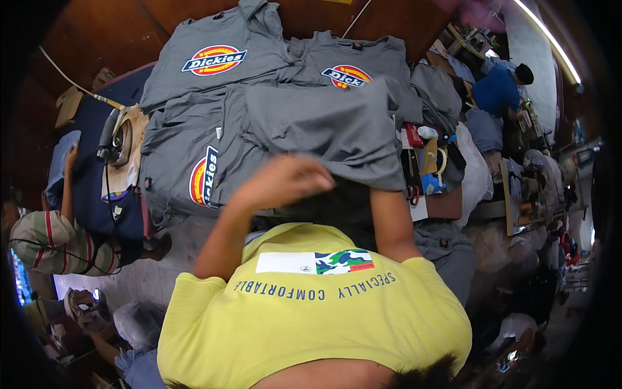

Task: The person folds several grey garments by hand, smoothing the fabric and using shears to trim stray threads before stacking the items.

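Handling grey shirts (217,91): they lie wide in front of me. I think my step is setting the top one straight, and the next move calls for both hands pulling its near edge flat.
The loose grey shirt (311,123): it sits on top, reaching past my left hand (278,183) and over my right hand.
My right arm (392,223): it goes up under the near edge. The cloth hides my right hand, so I cannot tell how open it is or if it holds on.
My left hand: fingers a bit bent, pointing right. I see no cloth in it, but it is too blurry to tell just how open.
The iron (122,144): well off to my left.
The scissors (409,166): near my right arm.
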